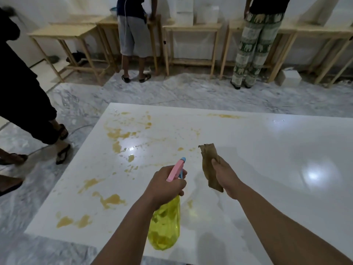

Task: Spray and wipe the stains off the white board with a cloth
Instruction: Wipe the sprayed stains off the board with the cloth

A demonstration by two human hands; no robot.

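A large glossy white board (267, 150) lies flat below me. Yellow-brown stains (114, 200) are spread over its left half, with a streak near the far edge. My left hand (164, 185) grips a yellow spray bottle (165, 228) with a pink head and blue nozzle, pointing away over the stained area. My right hand (226, 177) holds a crumpled brown cloth (209, 163) just above the board's middle, a little to the right of the bottle.
A marble floor (172, 92) surrounds the board. One person in dark clothes and sandals (38, 115) walks close by the board's left edge. Two people (133, 39) stand at wooden tables (191, 29) along the far wall. A small white box (290, 77) sits on the floor at the right.
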